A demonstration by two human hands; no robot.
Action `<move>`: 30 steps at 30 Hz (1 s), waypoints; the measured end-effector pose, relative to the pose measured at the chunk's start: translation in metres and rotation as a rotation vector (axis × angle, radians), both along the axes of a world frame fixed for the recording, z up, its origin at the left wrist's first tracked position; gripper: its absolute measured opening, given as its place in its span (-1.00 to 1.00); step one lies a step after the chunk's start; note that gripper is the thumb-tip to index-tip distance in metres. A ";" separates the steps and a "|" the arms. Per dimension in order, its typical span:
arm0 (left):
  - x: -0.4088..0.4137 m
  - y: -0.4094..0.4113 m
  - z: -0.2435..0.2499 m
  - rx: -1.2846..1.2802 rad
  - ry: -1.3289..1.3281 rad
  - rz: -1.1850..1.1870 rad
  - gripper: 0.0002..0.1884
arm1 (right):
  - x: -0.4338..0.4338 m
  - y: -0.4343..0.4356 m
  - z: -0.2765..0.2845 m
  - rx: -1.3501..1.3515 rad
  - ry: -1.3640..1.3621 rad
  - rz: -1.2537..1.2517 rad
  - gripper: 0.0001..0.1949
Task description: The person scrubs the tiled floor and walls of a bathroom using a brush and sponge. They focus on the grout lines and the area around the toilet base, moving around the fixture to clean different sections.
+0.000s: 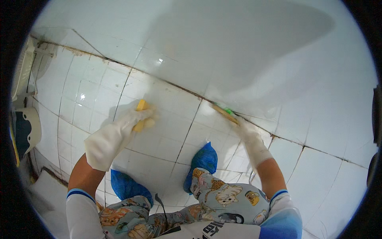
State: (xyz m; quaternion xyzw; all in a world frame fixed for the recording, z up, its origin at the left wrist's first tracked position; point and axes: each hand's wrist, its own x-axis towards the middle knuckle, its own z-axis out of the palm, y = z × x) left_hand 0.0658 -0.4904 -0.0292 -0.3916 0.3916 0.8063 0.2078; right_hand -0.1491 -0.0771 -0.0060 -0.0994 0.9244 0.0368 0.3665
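Observation:
My left hand (143, 116), in a long cream rubber glove, grips a yellow sponge (139, 126) low over the wet white floor tiles (158, 140). The fingers are blurred, so I cannot tell how hard the sponge touches. Farther right, my gloved right hand (246, 128) holds a scrub brush (224, 113) with a tan, wood-like back. Green bristles (228, 110) show beside the dirty joint where the floor meets the tiled wall (191, 59). Motion blur and the glove hide the brush's near end.
Blue shoe covers (204, 158) are on my feet, between my arms. At the left edge stand a cream-rimmed container (35, 128) with a dark inside and a pale plastic object (23, 71). Dark grime (176, 85) runs along the wall joint. Dark objects (377, 116) show at the far right.

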 end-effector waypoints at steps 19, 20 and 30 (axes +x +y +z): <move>-0.019 -0.003 0.017 -0.049 -0.098 -0.110 -0.55 | 0.021 -0.207 -0.044 -0.109 -0.009 0.295 -0.41; -0.008 -0.009 0.017 -0.065 -0.120 -0.085 -0.55 | 0.034 -0.242 -0.050 -0.161 -0.047 0.341 -0.42; 0.022 -0.038 0.033 -0.147 -0.122 0.013 -0.63 | 0.050 -0.146 -0.012 -0.076 0.108 0.189 -0.46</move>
